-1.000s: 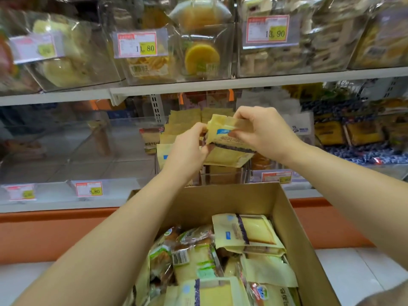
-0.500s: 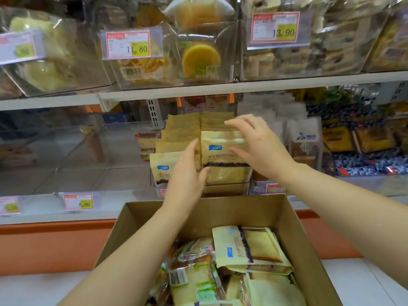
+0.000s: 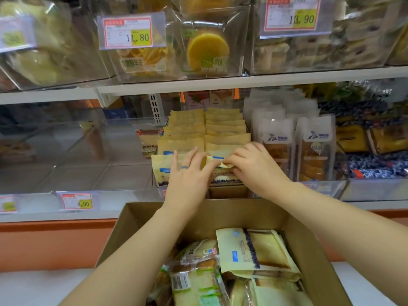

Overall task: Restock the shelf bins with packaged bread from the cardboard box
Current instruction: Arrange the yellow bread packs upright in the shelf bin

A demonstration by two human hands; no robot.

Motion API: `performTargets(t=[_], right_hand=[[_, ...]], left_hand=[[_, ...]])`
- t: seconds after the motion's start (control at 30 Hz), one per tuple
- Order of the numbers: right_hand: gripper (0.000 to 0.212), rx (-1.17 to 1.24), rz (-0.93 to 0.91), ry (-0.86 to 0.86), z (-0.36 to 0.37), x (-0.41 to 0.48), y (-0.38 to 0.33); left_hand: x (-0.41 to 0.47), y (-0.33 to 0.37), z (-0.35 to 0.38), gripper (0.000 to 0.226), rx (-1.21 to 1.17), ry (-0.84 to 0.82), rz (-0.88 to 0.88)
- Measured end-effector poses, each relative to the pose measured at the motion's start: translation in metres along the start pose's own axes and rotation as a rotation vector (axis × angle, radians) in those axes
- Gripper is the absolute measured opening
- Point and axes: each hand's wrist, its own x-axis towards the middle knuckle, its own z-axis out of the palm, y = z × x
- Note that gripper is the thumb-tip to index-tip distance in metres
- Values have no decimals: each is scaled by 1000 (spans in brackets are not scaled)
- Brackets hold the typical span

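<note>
1. The pale yellow bread packet (image 3: pixel 223 174), with a blue label and a dark band, stands frontmost in the shelf bin (image 3: pixel 229 193).
2. The right hand (image 3: pixel 254 166) pinches its creased top; the left hand (image 3: pixel 187 173) touches it, fingers spread.

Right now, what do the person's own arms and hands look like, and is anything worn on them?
The left forearm and the right forearm are bare as far as the frame shows; no sleeve, glove or watch is visible. The left hand wears one thin dark ring on a finger. The right hand shows no ring on the fingers that can be seen.
</note>
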Motion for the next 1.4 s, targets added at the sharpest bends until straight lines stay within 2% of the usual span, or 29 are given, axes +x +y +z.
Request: performTargets(t=[0.3, 0.43, 0.47, 0.53, 0.6, 0.63, 0.7, 0.8, 0.87, 0.97, 1.13, 1.3, 1.4], right_hand=[[27, -48, 36, -148, 9, 1, -1], [34, 9, 137, -254, -10, -5, -2], [38, 12, 193, -233, -15, -7, -2], [46, -33, 225, -45, -25, -10, -7], [44, -38, 110, 155, -28, -13, -18], [42, -34, 11, 185, -26, -15, -25], [46, -60, -115, 119, -17, -18, -36], [66, -185, -79, -48, 2, -16, -30], [69, -239, -109, -100, 11, -12, -23], [76, -274, -113, -166, 20, -4, -12], [60, -200, -65, -240, 28, 9, 0], [57, -257, -84, -296, 29, 2, 1], [57, -238, -61, -284, 23, -2, -1]], left_hand=[[4, -1, 10, 43, 49, -73, 0], [-3, -6, 5, 58, -9, 1, 36], [-6, -10, 4, 65, -28, 33, 42], [-15, -16, 3, 76, -45, 78, 30], [-24, -22, 3, 76, -52, 100, 16], [-29, -25, 5, 71, -53, 99, 7], [-36, -34, 9, 62, -19, 78, -27], [-32, -48, 13, 69, 56, 33, -79], [-27, -51, 15, 77, 80, 12, -75], [-18, -56, 19, 73, 74, -17, -77], [-4, -67, 28, 70, 35, -91, -100], [-7, -71, 25, 84, 51, -121, -79], [-14, -67, 12, 83, -8, -57, -111]])
